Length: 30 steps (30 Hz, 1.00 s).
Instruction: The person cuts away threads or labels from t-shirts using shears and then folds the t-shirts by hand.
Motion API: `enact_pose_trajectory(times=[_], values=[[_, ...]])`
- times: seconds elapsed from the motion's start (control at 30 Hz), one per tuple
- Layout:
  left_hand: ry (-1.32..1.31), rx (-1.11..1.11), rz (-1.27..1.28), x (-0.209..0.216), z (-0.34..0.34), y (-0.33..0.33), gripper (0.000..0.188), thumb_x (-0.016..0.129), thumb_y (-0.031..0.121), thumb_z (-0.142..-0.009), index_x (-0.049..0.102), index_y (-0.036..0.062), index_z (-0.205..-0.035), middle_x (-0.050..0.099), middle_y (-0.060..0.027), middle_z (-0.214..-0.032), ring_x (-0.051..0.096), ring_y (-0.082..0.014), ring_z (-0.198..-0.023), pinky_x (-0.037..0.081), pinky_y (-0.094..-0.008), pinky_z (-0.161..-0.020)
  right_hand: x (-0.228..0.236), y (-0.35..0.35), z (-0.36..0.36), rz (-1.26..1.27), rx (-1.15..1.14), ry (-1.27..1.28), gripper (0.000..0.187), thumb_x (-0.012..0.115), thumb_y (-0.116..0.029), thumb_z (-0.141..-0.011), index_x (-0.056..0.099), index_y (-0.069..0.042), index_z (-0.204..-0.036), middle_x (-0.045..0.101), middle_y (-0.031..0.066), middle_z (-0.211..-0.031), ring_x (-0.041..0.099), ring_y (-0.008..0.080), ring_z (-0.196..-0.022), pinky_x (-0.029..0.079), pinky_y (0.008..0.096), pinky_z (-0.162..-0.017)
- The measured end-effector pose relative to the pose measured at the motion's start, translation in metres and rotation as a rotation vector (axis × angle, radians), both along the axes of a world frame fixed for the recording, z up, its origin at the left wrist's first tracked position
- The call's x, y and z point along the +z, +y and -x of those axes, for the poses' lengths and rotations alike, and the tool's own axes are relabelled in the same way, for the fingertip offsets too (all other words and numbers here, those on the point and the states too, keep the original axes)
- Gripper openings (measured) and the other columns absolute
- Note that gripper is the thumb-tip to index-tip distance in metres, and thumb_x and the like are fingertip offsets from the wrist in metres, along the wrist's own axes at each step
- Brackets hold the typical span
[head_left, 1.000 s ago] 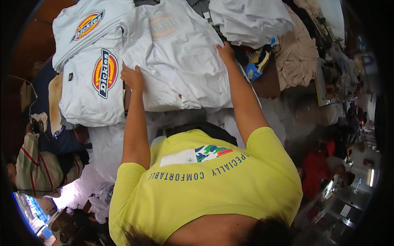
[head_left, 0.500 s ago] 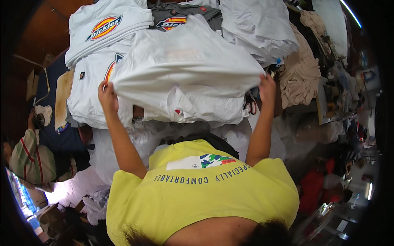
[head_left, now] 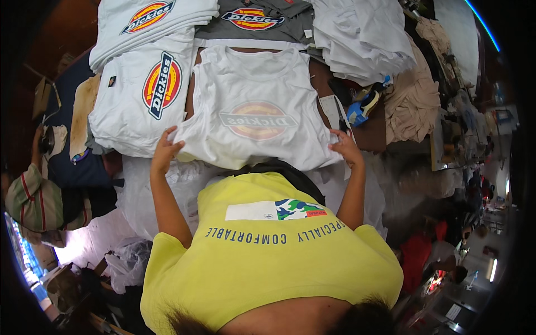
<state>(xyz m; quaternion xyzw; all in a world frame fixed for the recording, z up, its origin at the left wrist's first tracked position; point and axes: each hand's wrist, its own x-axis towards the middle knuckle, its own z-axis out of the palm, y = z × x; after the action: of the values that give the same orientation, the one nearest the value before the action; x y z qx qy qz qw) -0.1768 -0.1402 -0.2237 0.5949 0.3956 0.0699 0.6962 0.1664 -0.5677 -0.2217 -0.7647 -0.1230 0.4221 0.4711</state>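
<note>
The fingers of the left hand [head_left: 163,152] stood slightly apart at the left side of a white tank top [head_left: 234,84]; those of the right hand [head_left: 348,149] did likewise at its right side; both touched the cloth, though whether they pinched it could not be told; the top lay mostly flat at the near edge of the brown surface [head_left: 375,127], lightly creased, neckline toward the far edge, an oval emblem [head_left: 258,120] showing faintly and reversed through the fabric; to its left a white shirt stack [head_left: 125,120] bore a lettered emblem in red, yellow and navy, plus a small dark label [head_left: 112,81]; toward the far edge a grey shirt [head_left: 215,28] carried a similar print; a white pile [head_left: 363,39] occupied the far right; a blue-and-yellow object [head_left: 362,109] and beige cloth [head_left: 413,106] lay toward the right edge.
</note>
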Motion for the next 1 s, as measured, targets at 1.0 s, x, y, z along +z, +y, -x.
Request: enact_pose_trajectory(times=[1.0], values=[[-0.583, 0.657, -1.979, 0.267, -0.122, 0.086, 0.014, 0.062, 0.011, -0.079, 0.069, 0.0023, -0.088, 0.068, -0.0081, -0.083, 0.062, -0.0125, -0.068, 0.05, -0.0231, -0.067, 0.262, 0.033, -0.045, -1.297, -0.967, -1.16, 0.022, 0.058, 0.006, -0.079, 0.059, 0.0, -0.101, 0.06, 0.0088, -0.091, 0.057, 0.0195, -0.085, 0.048, 0.0273, -0.075]])
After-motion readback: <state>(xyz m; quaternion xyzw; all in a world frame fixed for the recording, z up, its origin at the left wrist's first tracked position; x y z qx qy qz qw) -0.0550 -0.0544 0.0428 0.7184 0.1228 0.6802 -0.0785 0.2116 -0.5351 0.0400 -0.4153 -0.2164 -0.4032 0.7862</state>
